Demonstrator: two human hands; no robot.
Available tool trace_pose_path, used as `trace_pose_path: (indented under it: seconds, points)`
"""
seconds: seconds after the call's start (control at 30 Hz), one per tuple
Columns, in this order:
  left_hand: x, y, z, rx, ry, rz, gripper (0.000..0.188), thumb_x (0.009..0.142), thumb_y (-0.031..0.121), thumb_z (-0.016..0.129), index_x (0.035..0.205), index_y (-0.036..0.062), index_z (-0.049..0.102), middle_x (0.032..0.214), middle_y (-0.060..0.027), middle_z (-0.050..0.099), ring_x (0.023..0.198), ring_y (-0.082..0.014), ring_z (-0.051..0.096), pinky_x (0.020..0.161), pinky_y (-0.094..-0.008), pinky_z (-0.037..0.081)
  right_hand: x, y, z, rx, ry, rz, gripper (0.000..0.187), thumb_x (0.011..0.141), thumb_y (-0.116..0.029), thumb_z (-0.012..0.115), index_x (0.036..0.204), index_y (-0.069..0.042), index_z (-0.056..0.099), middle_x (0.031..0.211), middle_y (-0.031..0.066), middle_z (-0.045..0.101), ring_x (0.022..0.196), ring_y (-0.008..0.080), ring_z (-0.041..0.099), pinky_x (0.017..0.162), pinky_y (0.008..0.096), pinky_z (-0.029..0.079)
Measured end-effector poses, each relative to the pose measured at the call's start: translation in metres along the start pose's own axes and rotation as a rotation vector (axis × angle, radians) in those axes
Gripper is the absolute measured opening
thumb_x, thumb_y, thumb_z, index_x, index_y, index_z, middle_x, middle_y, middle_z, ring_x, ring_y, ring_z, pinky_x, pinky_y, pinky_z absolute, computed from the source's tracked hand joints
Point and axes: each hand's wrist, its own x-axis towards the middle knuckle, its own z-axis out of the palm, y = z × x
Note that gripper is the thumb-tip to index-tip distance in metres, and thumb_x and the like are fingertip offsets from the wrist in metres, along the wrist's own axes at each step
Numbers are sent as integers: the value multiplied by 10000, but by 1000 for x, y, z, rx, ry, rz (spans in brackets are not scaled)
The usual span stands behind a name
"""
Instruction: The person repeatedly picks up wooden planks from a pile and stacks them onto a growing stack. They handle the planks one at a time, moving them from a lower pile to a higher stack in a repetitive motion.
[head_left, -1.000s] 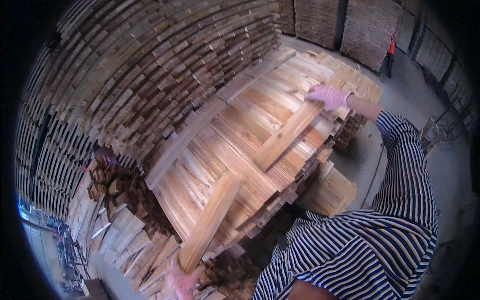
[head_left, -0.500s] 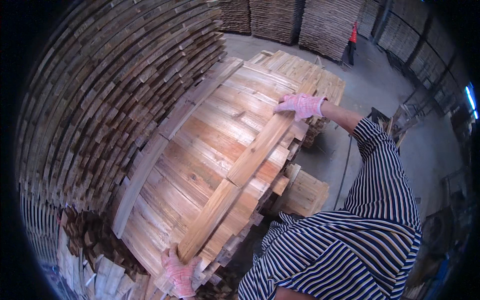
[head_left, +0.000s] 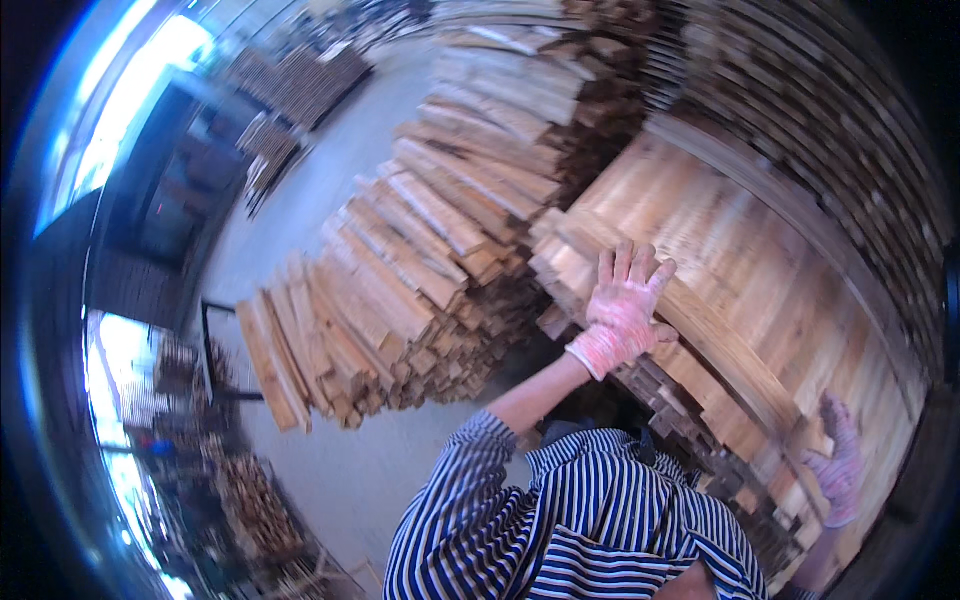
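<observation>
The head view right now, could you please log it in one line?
left hand: spread on board; right hand: at board's right end; board: atop plank stack; wood pile: left

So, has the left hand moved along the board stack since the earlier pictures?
Yes: judged against the board stack, the left hand has shifted rightward along the near edge, away from the stack's left end.
</observation>
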Motion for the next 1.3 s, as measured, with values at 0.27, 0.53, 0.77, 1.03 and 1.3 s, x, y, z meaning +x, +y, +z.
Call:
trace_pose_path:
  seconds: [0.27,0.53,0.77,1.03,1.3]
  points:
    - [-99,-180,138,-631,932,-925,940,803,535,799,1485,7,424,1502,-243,435,1385,-373,421,1161,-459,335,61,-121,114,69,-544,-242,734,660,-127,848,1347,-49,603,1331,150,608,1210,284,602,1024,379,486]
    - [-139,-360,171,-2273,844,-1024,1033,878,687,642,1555,-24,317,1636,-223,270,1513,-368,262,1215,-478,278,82,-192,263,88,-812,-324,662,812,-294,807,1408,-124,576,1369,95,614,1267,260,591,1057,347,481]
    - [-155,-397,197,-2585,741,-877,771,799,542,828,1330,46,570,1198,-160,654,1110,-361,635,987,-510,558,169,-239,483,114,-669,-430,728,843,-263,743,1483,-70,455,1412,170,554,1290,291,558,1068,391,459]
    - [-145,-421,204,-2482,714,-908,443,919,480,730,1229,176,646,1103,-54,713,944,-265,692,861,-477,596,272,-333,696,-541,-260,-552,778,867,-287,737,1514,-77,361,1396,223,521,1267,414,548,1027,496,477]
    - [-175,-398,165,-2439,679,-900,407,966,409,692,1287,172,612,1178,-42,695,1066,-253,672,897,-486,570,284,-358,672,-411,-594,-338,677,817,-488,769,1252,6,609,1244,270,631,1158,376,630,969,440,505]
